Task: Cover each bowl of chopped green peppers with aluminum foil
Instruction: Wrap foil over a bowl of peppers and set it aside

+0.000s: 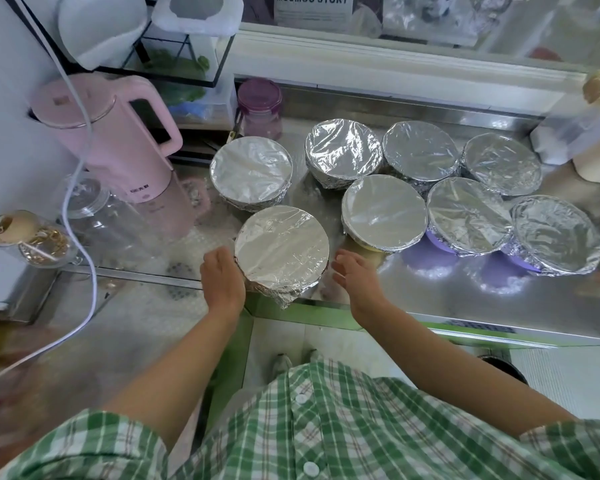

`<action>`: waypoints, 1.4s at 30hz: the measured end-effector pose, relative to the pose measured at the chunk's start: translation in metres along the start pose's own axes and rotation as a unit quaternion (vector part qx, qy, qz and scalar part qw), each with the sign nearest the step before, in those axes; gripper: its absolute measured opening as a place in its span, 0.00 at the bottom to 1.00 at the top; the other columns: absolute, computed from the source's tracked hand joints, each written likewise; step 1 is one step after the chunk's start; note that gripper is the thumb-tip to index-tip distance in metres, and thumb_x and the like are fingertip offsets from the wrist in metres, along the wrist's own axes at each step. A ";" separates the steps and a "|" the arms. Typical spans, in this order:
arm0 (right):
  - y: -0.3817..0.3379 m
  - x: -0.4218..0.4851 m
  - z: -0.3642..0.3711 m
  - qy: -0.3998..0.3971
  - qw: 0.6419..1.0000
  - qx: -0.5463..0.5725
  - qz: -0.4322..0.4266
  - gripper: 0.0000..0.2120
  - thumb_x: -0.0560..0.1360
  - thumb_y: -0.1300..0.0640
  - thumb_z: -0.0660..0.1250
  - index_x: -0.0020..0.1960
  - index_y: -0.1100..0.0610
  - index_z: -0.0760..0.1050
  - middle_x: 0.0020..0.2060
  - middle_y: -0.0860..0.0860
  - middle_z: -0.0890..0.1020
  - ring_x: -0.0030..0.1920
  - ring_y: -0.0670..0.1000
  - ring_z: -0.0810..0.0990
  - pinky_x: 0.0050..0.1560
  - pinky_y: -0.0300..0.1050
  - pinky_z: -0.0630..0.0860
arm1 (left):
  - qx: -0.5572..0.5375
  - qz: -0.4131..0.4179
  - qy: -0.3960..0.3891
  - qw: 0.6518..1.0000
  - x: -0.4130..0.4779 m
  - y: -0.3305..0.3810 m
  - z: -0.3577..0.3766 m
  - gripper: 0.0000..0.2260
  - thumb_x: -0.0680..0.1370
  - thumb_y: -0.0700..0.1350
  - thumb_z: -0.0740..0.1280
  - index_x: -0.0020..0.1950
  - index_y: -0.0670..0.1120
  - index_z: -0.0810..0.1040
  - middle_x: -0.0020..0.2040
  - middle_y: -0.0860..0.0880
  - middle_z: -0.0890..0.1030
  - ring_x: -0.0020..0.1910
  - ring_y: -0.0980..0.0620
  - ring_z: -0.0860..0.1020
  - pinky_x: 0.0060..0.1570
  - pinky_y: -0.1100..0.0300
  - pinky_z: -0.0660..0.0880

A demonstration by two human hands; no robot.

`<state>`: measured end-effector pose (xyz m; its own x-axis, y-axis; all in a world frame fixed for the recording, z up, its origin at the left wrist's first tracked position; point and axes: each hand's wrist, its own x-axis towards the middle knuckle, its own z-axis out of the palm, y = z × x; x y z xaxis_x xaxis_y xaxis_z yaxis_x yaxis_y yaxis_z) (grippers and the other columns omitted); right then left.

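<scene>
Several bowls stand on the steel counter [447, 292], each with aluminum foil stretched over its top. The nearest foil-covered bowl [282, 247] sits at the counter's front edge. My left hand [222, 277] presses against its left side with fingers curved along the foil wall. My right hand [355, 277] hovers just to the bowl's right, fingers relaxed and apart from the foil. A second covered bowl [250, 169] stands behind it. Others fill the middle and right, such as one at centre [384, 213] and one at far right [556, 235]. No peppers are visible.
A pink electric kettle [118, 133] stands at the left with a white cable [80, 188] hanging in front. Glass jars [94, 216] sit near it, and a purple-lidded jar [260, 109] stands at the back. A white appliance [589, 133] is at the far right.
</scene>
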<state>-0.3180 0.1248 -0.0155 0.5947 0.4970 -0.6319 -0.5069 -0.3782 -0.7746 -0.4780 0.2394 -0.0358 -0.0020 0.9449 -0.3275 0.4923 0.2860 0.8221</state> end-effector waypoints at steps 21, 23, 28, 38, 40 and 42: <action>0.000 -0.006 0.016 -0.021 0.996 -0.052 -0.075 0.15 0.77 0.67 0.56 0.46 0.54 0.78 0.37 0.46 0.76 0.39 0.48 0.71 0.46 0.42 0.75 | -0.096 -0.052 -0.080 0.991 0.005 -0.005 0.016 0.14 0.81 0.53 0.52 0.60 0.53 0.74 0.46 0.54 0.74 0.47 0.49 0.74 0.49 0.52 0.69; -0.005 -0.009 0.019 -0.037 0.997 -0.031 -0.055 0.16 0.76 0.69 0.54 0.41 0.56 0.77 0.31 0.47 0.74 0.36 0.48 0.69 0.45 0.43 0.70 | -0.109 -0.055 -0.071 0.990 0.001 -0.005 0.017 0.11 0.82 0.51 0.52 0.57 0.52 0.73 0.42 0.53 0.72 0.46 0.48 0.72 0.48 0.52 0.67; -0.019 -0.007 0.011 -0.028 0.998 0.058 0.028 0.15 0.81 0.67 0.55 0.64 0.66 0.73 0.58 0.63 0.80 0.52 0.51 0.76 0.64 0.48 0.73 | -0.067 -0.045 -0.075 0.994 0.002 -0.004 0.019 0.25 0.79 0.56 0.51 0.74 0.48 0.65 0.61 0.40 0.78 0.57 0.38 0.76 0.59 0.44 0.73; -0.005 -0.005 0.012 -0.022 1.000 -0.011 -0.008 0.13 0.81 0.65 0.55 0.54 0.54 0.76 0.43 0.53 0.78 0.37 0.48 0.73 0.58 0.57 0.76 | -0.075 -0.028 -0.090 0.993 0.001 -0.005 0.020 0.35 0.69 0.65 0.48 0.75 0.57 0.65 0.70 0.49 0.73 0.67 0.43 0.73 0.67 0.38 0.70; -0.004 -0.004 0.009 0.006 0.999 -0.019 -0.026 0.13 0.81 0.64 0.56 0.61 0.58 0.74 0.44 0.50 0.79 0.40 0.45 0.77 0.51 0.43 0.78 | -0.073 -0.015 -0.085 0.994 0.003 -0.005 0.020 0.30 0.72 0.62 0.49 0.71 0.55 0.69 0.66 0.46 0.76 0.64 0.41 0.74 0.64 0.38 0.72; -0.001 -0.005 0.009 0.024 0.999 -0.007 -0.035 0.14 0.81 0.64 0.57 0.64 0.58 0.73 0.49 0.50 0.80 0.48 0.48 0.80 0.59 0.46 0.77 | -0.073 -0.003 -0.079 0.994 0.002 -0.003 0.019 0.26 0.74 0.60 0.49 0.68 0.54 0.72 0.61 0.43 0.77 0.60 0.38 0.75 0.60 0.38 0.74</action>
<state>-0.3253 0.1297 -0.0114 0.6584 0.4845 -0.5761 -0.4540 -0.3549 -0.8173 -0.4631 0.2375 -0.0472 0.1385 0.9093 -0.3924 0.3610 0.3226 0.8750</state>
